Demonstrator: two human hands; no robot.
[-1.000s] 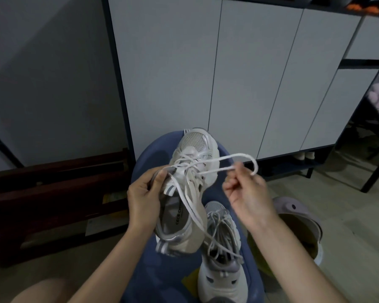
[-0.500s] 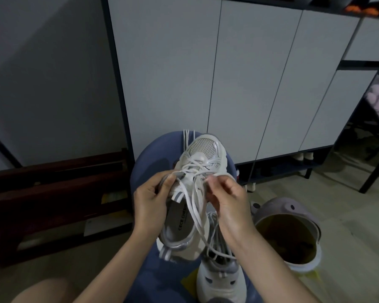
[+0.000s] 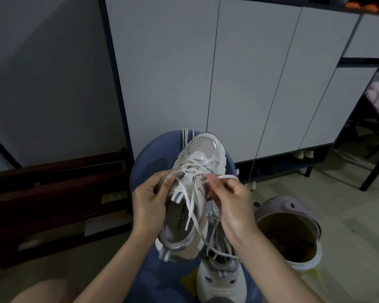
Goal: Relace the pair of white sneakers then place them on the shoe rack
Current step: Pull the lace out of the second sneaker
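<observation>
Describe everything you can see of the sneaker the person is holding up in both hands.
The held sneaker is white, with a mesh toe panel, glossy overlays, a chunky sole and silvery-grey heel trim. Its toe points away from the person, its opening faces up, showing a grey printed insole. The left hand grips its side by the tongue; the right hand pinches a white lace at the eyelets. Loose lace ends trail over the opening. It is held over a blue seat.

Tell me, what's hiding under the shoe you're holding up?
Under the held sneaker sits a blue cushion. The second sneaker lies there too, partly tucked beneath it. The cushion's middle is covered, so anything else there can't be seen.
</observation>
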